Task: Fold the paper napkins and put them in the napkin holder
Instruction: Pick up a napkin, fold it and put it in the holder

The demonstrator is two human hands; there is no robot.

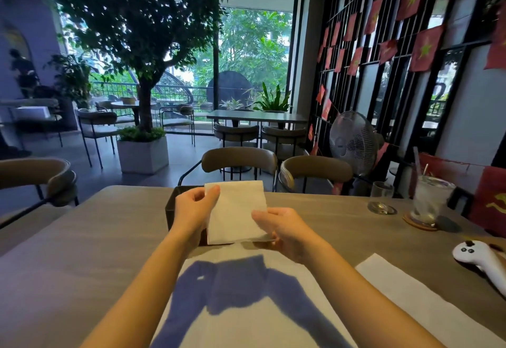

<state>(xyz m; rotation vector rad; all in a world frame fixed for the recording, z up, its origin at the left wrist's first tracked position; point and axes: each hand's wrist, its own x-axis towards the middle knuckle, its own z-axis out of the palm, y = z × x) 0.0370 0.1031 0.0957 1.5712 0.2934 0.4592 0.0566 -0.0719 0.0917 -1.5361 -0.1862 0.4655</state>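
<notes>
Both hands pinch one folded napkin (pixel 236 210) above the dark napkin holder (pixel 171 210): left hand (pixel 195 210) far corner, right hand (pixel 282 231) near edge. Unfolded napkins (pixel 246 306) wait nearer on the tabletop (pixel 82 251).

This is a café seating room. At twelve o'clock stand several grey rectangular dining tables (pixel 256 116) ringed by curved-back padded chairs with thin black metal legs (pixel 239 160). At eleven o'clock a leafy indoor tree grows from a white square planter (pixel 142 153). At two o'clock a tall clear iced-drink glass with a straw (pixel 428 201) sits on a round coaster.
</notes>
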